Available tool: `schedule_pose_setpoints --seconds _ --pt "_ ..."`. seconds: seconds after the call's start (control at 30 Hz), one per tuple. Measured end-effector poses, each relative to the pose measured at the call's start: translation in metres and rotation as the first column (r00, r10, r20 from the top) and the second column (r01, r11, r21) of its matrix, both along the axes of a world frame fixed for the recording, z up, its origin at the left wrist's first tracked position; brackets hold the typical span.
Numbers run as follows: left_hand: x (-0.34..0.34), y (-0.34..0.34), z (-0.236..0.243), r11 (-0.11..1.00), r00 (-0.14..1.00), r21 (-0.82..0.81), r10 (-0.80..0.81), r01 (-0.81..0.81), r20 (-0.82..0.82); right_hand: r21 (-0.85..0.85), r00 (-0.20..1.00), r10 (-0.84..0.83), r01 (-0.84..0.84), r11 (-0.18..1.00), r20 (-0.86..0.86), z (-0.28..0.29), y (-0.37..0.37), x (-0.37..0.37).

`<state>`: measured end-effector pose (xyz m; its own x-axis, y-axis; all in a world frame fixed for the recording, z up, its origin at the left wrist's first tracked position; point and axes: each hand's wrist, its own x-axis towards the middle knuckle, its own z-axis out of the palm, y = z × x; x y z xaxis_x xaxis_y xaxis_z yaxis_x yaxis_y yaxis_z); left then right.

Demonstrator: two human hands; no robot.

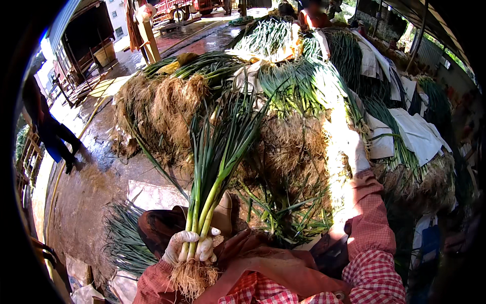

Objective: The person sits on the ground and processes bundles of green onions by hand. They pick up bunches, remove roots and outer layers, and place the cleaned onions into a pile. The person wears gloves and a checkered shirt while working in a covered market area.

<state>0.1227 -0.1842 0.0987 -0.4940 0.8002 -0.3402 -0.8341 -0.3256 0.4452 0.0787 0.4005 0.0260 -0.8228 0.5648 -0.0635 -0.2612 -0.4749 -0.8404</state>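
Head camera: I watch remotely as a gloved left hand (178,244) holds a bunch of green onions (200,213), fingers wrapped around the pale stalks just above the roots (193,278), beside the wearer's reddish apron (268,266) and short of the near edge of a root-fringed pile (298,137). At that pile's right edge, the right hand (357,152) reaches into harsh sunlight; glare keeps me from telling whether its fingers are wide, narrow or holding anything. My concern is the low hold: the long, unsupported tops could splay or tip, and a slack grip could let single stalks slip onto the loose greens (283,213) or the wet floor (96,187). Tangled roots on the pile are another hazard, since a hard pull there could drag neighbouring stalks out. The bunch's long axis runs near to far, almost vertical in my view with a slight rightward lean, roots toward the wearer, leaf tips toward the pile.
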Motion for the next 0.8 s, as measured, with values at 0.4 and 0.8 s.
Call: schedule_pose_setpoints --seconds 0.4,0.8 --pt "-0.002 -0.009 0.017 0.92 0.981 -0.384 -0.142 0.08 -0.135 0.319 0.644 0.539 -0.752 0.577 0.543 0.039 -0.32 -0.061" --pt "0.041 -0.265 0.121 0.499 0.448 -0.236 0.364 -0.834 -0.816 0.339 0.697 0.321 -0.633 0.696 0.642 -0.047 -0.244 -0.069"
